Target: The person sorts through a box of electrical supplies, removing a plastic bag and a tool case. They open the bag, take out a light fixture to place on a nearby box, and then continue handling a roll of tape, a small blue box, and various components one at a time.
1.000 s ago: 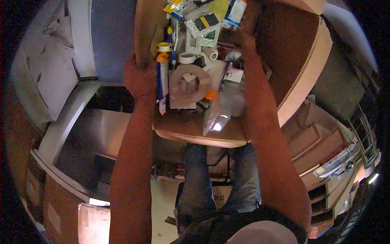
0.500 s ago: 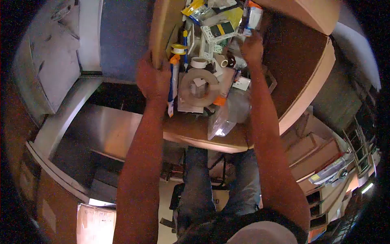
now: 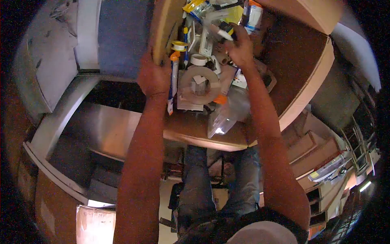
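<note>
My left hand (image 3: 154, 75) is closed around the left wall of a cardboard box (image 3: 211, 140) full of small items. Over the pile, my right hand (image 3: 241, 49) is curled at the end of a white-framed plate (image 3: 221, 32), which is tilted and blurred; the fingers appear to grip it. Below the hands lie a wide roll of tape (image 3: 185, 87), a small white tape roll (image 3: 198, 60) and a clear plastic bag (image 3: 229, 114). A yellow-rimmed spool (image 3: 178, 45) and an orange-and-blue tool in packaging (image 3: 174, 77) rest along the left wall.
A blue-and-white packet with an orange top (image 3: 254, 17) stands toward the back of the box. Box flaps (image 3: 310, 91) rise at the right. Metal shelving (image 3: 111, 126) is on the left, and more cardboard (image 3: 313, 150) lies at lower right.
My right hand has moved left and toward the middle of the pile, from beside the blue-and-white packet. The white-framed plate has tipped from its face-up position. My left hand stays on the box wall.
</note>
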Motion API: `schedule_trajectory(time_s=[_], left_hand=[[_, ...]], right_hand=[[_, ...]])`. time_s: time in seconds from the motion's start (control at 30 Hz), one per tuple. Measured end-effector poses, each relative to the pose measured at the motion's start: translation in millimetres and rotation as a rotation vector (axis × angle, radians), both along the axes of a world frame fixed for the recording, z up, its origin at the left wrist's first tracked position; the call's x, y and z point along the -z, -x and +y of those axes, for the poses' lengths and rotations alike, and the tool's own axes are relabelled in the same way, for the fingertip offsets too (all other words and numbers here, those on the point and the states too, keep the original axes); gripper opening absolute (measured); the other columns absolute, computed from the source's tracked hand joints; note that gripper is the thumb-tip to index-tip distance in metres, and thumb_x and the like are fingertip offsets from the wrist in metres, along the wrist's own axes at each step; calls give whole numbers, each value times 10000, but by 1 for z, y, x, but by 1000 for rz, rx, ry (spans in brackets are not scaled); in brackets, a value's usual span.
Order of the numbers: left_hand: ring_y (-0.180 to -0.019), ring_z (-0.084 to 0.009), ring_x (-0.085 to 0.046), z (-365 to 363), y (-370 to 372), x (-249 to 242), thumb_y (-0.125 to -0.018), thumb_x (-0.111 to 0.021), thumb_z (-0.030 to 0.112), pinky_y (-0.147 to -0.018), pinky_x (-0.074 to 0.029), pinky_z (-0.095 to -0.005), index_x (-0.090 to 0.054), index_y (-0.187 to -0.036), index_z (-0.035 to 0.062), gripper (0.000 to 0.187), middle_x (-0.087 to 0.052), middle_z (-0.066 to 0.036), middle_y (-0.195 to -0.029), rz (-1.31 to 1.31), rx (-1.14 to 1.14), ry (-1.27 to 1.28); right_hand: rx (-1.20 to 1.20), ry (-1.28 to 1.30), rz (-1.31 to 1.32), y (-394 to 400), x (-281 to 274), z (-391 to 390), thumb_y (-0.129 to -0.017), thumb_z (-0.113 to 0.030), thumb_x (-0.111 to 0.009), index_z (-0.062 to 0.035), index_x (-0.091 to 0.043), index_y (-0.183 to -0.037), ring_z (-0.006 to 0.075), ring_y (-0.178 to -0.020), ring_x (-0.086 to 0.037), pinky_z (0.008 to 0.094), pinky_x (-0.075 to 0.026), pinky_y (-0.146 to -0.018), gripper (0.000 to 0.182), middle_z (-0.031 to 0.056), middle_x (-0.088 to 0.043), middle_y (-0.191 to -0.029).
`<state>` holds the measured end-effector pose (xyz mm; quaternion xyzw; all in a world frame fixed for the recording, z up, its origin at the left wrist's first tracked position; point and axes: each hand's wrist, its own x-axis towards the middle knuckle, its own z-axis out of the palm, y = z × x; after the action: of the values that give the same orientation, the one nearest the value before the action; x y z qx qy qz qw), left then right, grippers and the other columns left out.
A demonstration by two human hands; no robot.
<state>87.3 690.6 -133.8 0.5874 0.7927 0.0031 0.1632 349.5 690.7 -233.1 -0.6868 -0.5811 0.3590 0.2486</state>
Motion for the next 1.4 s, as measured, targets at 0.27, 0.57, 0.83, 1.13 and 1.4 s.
schedule_trajectory(time_s=[0.27,0.57,0.83,1.13,1.4], left_hand=[[-1008,-389,-659,1,-3,-4,-803,-749,317,-846,-539,-486,-595,-1272,57,558,-657,-202,-1151,15,-19,24],[-1015,-399,-650,4,1,-3,-792,-760,312,-857,-530,-481,-609,-1228,32,540,-656,-211,-1119,-29,-34,7],[-988,-405,-643,5,-1,-4,-794,-749,289,-838,-524,-496,-597,-1210,29,513,-651,-211,-1088,-34,28,-60],[-1003,-402,-632,6,-4,-11,-794,-747,274,-851,-522,-486,-566,-1278,40,567,-636,-205,-1100,-34,-18,-30],[-1018,-400,-626,3,3,-5,-796,-746,248,-864,-530,-475,-548,-1305,41,584,-626,-204,-1114,-83,32,-53]], right_hand=[[641,430,881,-54,7,-49,-854,-295,-639,-14,-650,-1121,240,-941,-655,359,-517,-859,388,108,-685,-1010],[203,458,76,-141,98,-53,-860,-348,-698,-117,-615,-1256,292,-1028,-649,434,-506,-936,466,147,-672,-1112],[194,194,-207,-71,49,-3,-836,-362,-732,-51,-625,-1231,328,-964,-694,412,-537,-851,514,160,-712,-1056],[242,-147,-198,18,20,134,-765,-489,-764,-72,-609,-1245,389,-1011,-652,477,-509,-906,654,236,-625,-1179],[-60,89,-438,-15,86,166,-754,-520,-734,-102,-637,-1276,358,-1185,-583,521,-432,-1006,676,241,-561,-1349]])
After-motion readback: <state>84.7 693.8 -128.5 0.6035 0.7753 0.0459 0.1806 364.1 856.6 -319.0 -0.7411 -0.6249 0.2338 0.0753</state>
